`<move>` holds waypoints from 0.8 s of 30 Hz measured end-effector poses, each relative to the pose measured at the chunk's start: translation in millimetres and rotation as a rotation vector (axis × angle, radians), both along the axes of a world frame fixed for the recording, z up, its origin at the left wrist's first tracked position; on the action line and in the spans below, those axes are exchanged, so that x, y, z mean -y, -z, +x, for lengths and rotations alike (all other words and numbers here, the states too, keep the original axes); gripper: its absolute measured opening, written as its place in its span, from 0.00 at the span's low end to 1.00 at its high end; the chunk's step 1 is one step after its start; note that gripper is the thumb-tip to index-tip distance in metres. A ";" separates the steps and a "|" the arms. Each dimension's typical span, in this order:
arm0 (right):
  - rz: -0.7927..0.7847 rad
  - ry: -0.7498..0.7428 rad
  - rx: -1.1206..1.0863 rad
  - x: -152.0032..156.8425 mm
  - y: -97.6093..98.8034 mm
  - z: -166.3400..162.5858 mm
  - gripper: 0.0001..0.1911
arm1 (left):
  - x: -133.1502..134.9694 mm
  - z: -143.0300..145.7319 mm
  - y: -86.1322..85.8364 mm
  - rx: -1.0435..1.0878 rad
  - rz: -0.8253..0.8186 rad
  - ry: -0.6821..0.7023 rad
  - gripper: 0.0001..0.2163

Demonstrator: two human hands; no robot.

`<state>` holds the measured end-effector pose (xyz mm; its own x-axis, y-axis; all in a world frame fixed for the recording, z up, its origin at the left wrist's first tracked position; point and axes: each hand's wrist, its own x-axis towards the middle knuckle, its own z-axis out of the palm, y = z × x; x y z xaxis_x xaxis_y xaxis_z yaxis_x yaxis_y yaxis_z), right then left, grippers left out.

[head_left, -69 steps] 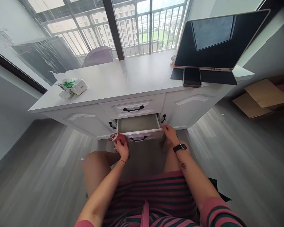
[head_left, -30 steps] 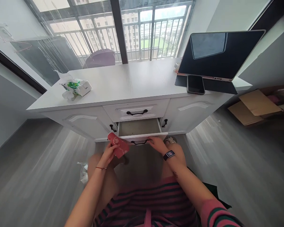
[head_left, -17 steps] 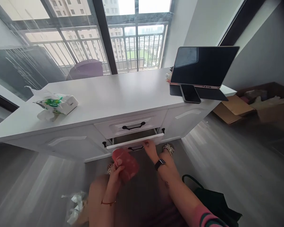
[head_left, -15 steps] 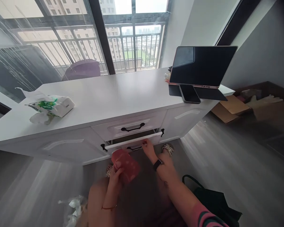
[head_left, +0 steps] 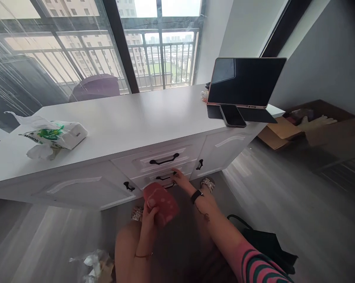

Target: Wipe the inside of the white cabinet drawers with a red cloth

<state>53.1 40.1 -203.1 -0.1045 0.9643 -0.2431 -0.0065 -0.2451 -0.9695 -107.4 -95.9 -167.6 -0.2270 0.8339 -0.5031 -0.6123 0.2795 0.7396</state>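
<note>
My left hand [head_left: 150, 218] grips a flat red packet with a paler pattern [head_left: 162, 202], held in front of the cabinet with the thumb on top. My right hand [head_left: 180, 179] wears a dark watch at the wrist. Its fingers are apart and rest against the front of the lower drawer [head_left: 150, 177], beside that drawer's black handle [head_left: 162, 178]. This drawer now sits flush in the white cabinet [head_left: 115, 137]. Directly above is the upper drawer with its own black handle [head_left: 165, 159], also closed.
On the cabinet top lie a tissue pack [head_left: 56, 134], a tablet [head_left: 245, 82] and a phone [head_left: 233, 116]. An open cardboard box [head_left: 331, 133] stands on the floor at right. A dark bag [head_left: 263, 245] and a clear plastic bag [head_left: 95, 265] lie near my legs.
The lower drawer, pulled out before, has gone in and is closed. My right hand moved forward with its front. The red packet stays in my left hand.
</note>
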 end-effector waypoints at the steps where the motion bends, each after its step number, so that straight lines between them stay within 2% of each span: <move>1: -0.002 -0.010 -0.006 2.8 -3.1 5.0 0.19 | 0.7 1.1 -1.0 0.003 0.005 0.004 0.26; 6: 0.025 0.021 -0.072 23.6 -28.0 38.7 0.13 | 6.9 6.7 -11.2 -0.026 0.071 0.058 0.24; 8: 0.043 0.045 -0.116 42.8 -42.7 53.1 0.14 | 15.6 10.4 -23.0 -0.039 0.100 0.097 0.24; 10: 0.060 0.051 -0.160 74.5 -57.7 65.0 0.17 | 32.2 16.0 -39.9 -0.047 0.115 0.125 0.24; 13: 0.041 0.006 -0.249 144.8 -75.1 75.1 0.21 | 72.8 29.1 -65.2 -0.021 0.159 0.163 0.26; 14: -0.005 -0.005 -0.344 171.7 -79.1 76.3 0.22 | 89.4 34.7 -70.8 0.006 0.174 0.183 0.27; 16: -0.039 -0.078 -0.484 224.0 -85.9 77.4 0.25 | 124.0 47.3 -75.9 0.056 0.181 0.228 0.29; 18: -0.036 -0.126 -0.536 268.1 -94.0 78.9 0.28 | 157.0 60.9 -75.6 0.061 0.163 0.235 0.30; 21: -0.028 -0.170 -0.450 310.4 -111.6 86.2 0.29 | 197.7 81.5 -77.5 0.048 0.157 0.219 0.29; 24: -0.032 -0.183 -0.330 330.0 -127.4 96.0 0.26 | 224.4 99.0 -90.5 0.054 0.202 0.257 0.29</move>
<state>149.1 -289.8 -75.7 -0.3522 0.9149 -0.1970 -0.2705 -0.3011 -0.9144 -8.4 -320.3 -77.1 0.0259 0.9447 -0.3270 -0.5805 0.2805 0.7644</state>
